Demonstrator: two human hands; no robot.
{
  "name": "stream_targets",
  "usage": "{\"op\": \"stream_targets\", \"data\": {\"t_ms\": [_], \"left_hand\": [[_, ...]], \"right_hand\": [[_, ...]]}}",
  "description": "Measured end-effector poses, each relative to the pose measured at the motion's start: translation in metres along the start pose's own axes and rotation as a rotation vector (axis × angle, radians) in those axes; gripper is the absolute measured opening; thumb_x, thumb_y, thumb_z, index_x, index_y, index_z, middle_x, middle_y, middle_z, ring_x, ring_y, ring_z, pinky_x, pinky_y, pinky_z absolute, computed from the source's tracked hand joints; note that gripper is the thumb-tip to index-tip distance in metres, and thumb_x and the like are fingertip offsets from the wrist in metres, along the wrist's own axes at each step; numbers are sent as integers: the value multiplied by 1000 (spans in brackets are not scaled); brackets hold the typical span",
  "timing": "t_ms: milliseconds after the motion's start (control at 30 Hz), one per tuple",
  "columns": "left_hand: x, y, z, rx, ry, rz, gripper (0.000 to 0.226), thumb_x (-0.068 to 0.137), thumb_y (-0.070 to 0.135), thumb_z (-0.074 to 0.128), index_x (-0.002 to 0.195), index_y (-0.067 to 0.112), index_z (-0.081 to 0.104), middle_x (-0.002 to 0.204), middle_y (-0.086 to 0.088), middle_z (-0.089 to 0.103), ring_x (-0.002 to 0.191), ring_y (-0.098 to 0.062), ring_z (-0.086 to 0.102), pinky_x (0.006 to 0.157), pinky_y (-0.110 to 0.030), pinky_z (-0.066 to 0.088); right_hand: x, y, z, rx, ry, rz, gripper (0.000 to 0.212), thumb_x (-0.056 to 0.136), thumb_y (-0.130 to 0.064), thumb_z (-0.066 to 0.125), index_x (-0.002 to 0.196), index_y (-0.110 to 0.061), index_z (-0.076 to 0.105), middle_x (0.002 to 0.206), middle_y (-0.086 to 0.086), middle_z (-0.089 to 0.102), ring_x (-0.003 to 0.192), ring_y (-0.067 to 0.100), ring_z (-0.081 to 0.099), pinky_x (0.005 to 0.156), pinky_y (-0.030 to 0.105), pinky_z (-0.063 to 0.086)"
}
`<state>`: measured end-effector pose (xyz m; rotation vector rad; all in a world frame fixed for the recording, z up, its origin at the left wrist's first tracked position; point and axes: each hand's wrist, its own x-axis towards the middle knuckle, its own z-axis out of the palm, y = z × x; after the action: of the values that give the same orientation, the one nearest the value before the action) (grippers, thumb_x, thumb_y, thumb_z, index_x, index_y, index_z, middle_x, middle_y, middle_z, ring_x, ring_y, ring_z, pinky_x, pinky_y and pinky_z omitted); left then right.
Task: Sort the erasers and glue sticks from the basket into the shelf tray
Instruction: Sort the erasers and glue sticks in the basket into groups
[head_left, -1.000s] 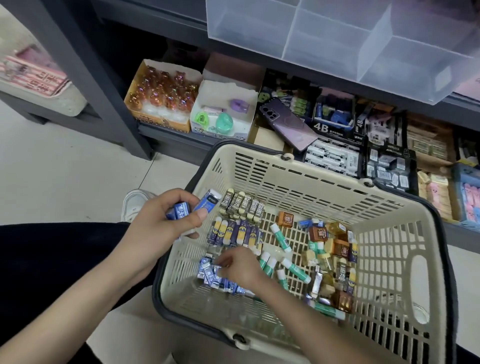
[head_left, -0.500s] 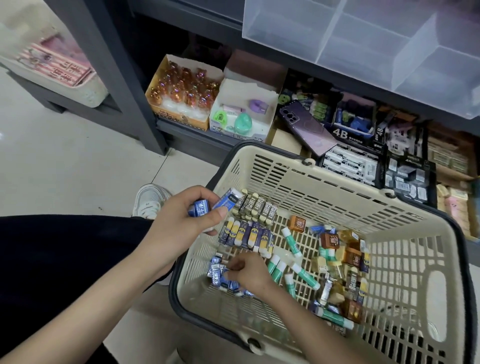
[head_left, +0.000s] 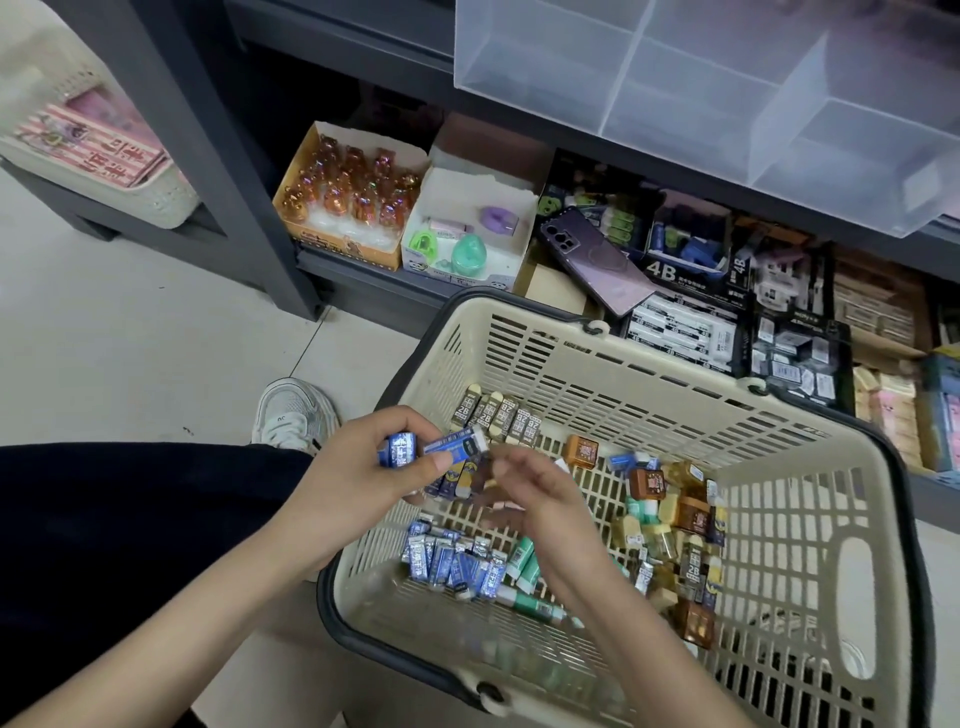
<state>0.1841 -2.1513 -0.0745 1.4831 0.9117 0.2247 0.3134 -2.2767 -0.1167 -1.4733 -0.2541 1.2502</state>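
- L hand (head_left: 358, 470): over the basket's left rim, fingers + thumb curled round two blue-wrapped erasers (head_left: 400, 451). It's grasping them, not released.
- R hand (head_left: 537, 501): just right of the L hand, above the basket floor, motion-blurred. Fingers bend loosely toward the held erasers; can't tell if it pinches anything.
- Basket (head_left: 649, 384): beige, on the floor in front of the shelf. Inside, L to R: heap of blue erasers (head_left: 452, 564) at front-left, green glue sticks (head_left: 535, 607) just beside them, row of 2B erasers (head_left: 493, 415) by the back wall, mixed brown/yellow eraser pile (head_left: 675, 519) on the right.
- Shelf tray (head_left: 675, 109): clear, divided, up at top right, well apart from both hands. No stock shows in the compartments in view.
- Progress, my read: early. A couple of erasers are gathered in the L hand and nothing is placed yet. Nearly all erasers + every glue stick are left to move.
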Motion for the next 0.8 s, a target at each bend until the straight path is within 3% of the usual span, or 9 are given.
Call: {"op": "stream_targets", "data": {"t_ms": [100,200,333,433,500,633,733,800], "left_hand": [[1,-1,1,37,-31,-17,4,82,11,71,83,11,67,71,9,63,63,-6,59,58,-21,50],[-1,1,3,106,-134,-60,4,83,12,70,84,15,68,88,0,67,74,-13,63,64,-27,54],[-5,1,1,28,-73,-157,20,90,1,58,94,19,66,92,-3,61,82,-15,65,73,-29,57],[-4,7,-5,-166,-73,-243,34,89,-15,47,100,13,64,88,-8,58,83,-20,63,74,-30,58],[-4,12,-7,-238,-91,-270,35,87,-19,45,102,8,61,88,-11,59,80,-23,65,70,-31,59],[-7,11,-5,-197,-122,-304,30,85,-18,52,105,3,58,86,-13,69,74,-24,71,65,-30,58],[-7,7,-4,-60,-145,-306,29,83,-15,59,100,8,59,86,-6,74,84,-26,72,78,-38,55],[-6,5,-3,-10,-154,-296,27,81,-13,63,96,10,60,87,-2,75,85,-22,71,79,-36,55]], "right_hand": [[-15,-26,7,53,-115,-103,28,88,-10,58,116,-7,61,94,6,68,81,20,67,72,33,57],[-14,-27,15,-143,-61,-192,13,89,-3,59,100,-8,65,82,9,67,64,14,64,64,26,56],[1,-5,-2,-162,10,-64,10,86,0,63,93,-5,60,76,10,67,58,17,60,57,27,54],[16,32,-14,-623,-52,52,16,80,-4,72,86,-6,57,71,4,62,61,17,59,66,39,54],[24,56,-11,-817,-174,94,13,79,-3,73,82,-9,62,68,-5,58,60,7,56,71,35,54],[32,77,-2,-947,-245,97,16,83,0,65,98,-6,68,82,-2,58,70,9,54,66,20,46],[33,80,-5,-1093,-224,31,22,83,-10,68,104,-13,68,94,2,58,82,12,50,67,21,35],[30,76,-6,-1079,-190,15,19,83,-16,69,102,-17,69,97,0,60,83,11,51,69,24,38]]}}
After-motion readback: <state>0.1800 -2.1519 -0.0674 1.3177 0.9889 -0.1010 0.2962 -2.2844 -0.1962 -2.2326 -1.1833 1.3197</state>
